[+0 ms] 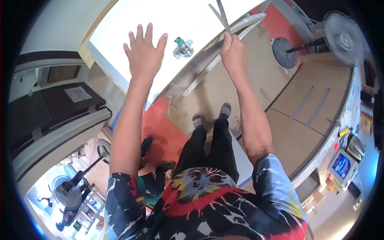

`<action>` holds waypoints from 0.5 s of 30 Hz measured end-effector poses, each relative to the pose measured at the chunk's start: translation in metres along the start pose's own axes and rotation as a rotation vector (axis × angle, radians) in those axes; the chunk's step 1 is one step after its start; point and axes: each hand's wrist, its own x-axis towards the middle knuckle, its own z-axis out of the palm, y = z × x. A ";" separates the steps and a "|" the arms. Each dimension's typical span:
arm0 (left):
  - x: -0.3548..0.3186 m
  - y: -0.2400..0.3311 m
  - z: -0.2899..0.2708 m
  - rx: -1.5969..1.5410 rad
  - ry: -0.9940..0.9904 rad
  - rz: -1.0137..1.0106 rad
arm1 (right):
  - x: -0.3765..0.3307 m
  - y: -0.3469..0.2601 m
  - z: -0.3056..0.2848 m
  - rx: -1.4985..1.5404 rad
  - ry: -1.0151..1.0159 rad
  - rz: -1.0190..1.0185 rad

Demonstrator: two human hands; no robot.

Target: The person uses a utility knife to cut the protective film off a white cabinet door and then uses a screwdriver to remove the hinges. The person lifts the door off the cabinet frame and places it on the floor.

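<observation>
My left hand [145,54] is spread with its fingers apart over a bright white panel [116,36]. Whether the palm presses on the panel or hovers just above it, I cannot tell. Beyond the panel's right edge, my right hand [233,54] is closed around the lower end of a long thin grey strip [224,18], which points away from me. A paler, similar strip shape [215,12] slants beside it, perhaps its reflection. Between my hands, on the panel, lies a small silvery metal fitting [185,51] with a green part.
Brown board covers the floor, with a red patch [164,128] left of my feet. A standing fan [342,40] is at the far right, near brown cabinet fronts [308,100]. Another person's dark shoe [147,145] shows at lower left. A dark counter [52,104] stands left.
</observation>
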 end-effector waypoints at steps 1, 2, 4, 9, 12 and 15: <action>0.003 -0.006 0.000 0.004 0.010 -0.007 | -0.005 0.000 0.001 0.018 0.009 0.010; 0.008 -0.010 -0.001 0.007 0.020 -0.011 | -0.015 0.001 0.001 0.036 0.020 0.021; 0.024 -0.012 -0.014 0.025 0.051 -0.018 | -0.086 0.011 0.015 0.178 0.061 -0.077; 0.013 -0.015 -0.003 -0.004 0.066 -0.011 | -0.165 0.003 0.016 0.126 -0.159 -0.158; 0.017 -0.011 -0.003 -0.016 0.063 0.004 | -0.134 -0.009 0.023 0.197 -0.136 -0.141; 0.012 -0.016 0.000 -0.007 0.075 0.000 | -0.151 0.001 0.037 0.142 -0.122 -0.197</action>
